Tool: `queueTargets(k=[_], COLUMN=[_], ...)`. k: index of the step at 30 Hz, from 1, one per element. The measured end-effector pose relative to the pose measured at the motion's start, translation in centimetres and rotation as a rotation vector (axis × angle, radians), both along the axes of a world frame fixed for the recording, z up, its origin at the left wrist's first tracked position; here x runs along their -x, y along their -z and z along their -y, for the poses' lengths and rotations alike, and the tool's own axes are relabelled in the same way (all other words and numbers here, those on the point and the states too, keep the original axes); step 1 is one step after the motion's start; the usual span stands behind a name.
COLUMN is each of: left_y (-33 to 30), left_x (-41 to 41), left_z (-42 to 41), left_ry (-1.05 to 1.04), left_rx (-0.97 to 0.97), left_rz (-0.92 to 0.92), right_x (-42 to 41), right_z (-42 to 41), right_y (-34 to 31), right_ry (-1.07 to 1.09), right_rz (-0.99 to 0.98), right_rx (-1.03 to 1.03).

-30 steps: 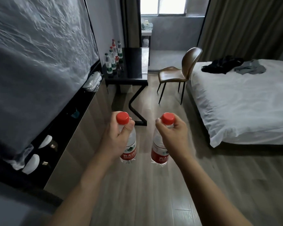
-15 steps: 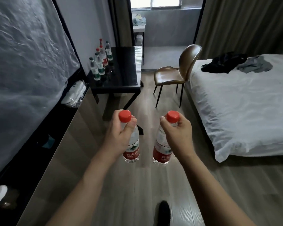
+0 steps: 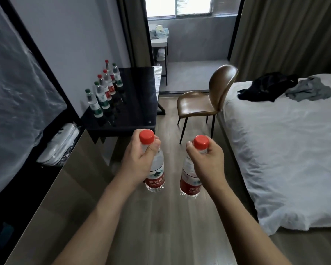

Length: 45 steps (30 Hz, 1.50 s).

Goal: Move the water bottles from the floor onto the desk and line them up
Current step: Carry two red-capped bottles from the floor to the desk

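We carry two red-capped water bottles toward the black surface point(image 3: 138, 104), our left hand point(image 3: 139, 159) clasping the left bottle point(image 3: 155, 175) and our right hand point(image 3: 206, 161) the right bottle point(image 3: 189, 180), next to set both beside the row of bottles point(image 3: 103, 90) standing there.

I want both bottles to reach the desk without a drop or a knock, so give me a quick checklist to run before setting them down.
1. Left hand closed on the left bottle near its neck: ok.
2. Right hand closed on the right bottle: ok.
3. Both red caps on: ok; tightness cannot tell.
4. Bare space on the desk beside the row of bottles: ok.
5. Hands over the desk: not ok, both bottles hang above the floor short of it.
6. Chair clear of the path: ok, it stands off to the right.
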<state>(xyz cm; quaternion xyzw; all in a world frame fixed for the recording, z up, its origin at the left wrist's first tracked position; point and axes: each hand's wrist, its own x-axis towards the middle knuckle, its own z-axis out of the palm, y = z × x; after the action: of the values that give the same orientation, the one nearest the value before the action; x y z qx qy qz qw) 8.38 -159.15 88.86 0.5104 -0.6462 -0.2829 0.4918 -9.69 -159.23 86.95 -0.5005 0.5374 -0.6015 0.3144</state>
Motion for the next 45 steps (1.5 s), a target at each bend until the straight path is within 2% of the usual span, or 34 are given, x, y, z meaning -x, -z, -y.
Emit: queueTargets(k=[11, 20, 31, 40, 45], left_y=[2.6, 0.4, 2.0, 1.1, -0.4], left_x=[-0.1, -0.7, 1.2, 3.8, 4.0], left_z=[21.1, 38.7, 57.1, 75.6, 82.6], left_ry=[0.018, 0.018, 0.021, -0.073, -0.113], left_rx=[-0.035, -0.003, -0.052, -0.05, -0.044], left_rz=[0.003, -0.02, -0.023, 0.0, 0.007], right_x=[0.3, -0.3, 1.9, 4.6, 5.2], right_z=[21.7, 39.2, 58.9, 79.4, 87.6], right_y=[1.7, -0.3, 1.3, 0.9, 0.1], right_ry=[-0.016, -0.04, -0.06, -0.135, -0.194], right_rz=[-0.037, -0.045, -0.046, -0.071, 0.005], right_rx=[0.011, 0.043, -0.005, -0.009, 0.001])
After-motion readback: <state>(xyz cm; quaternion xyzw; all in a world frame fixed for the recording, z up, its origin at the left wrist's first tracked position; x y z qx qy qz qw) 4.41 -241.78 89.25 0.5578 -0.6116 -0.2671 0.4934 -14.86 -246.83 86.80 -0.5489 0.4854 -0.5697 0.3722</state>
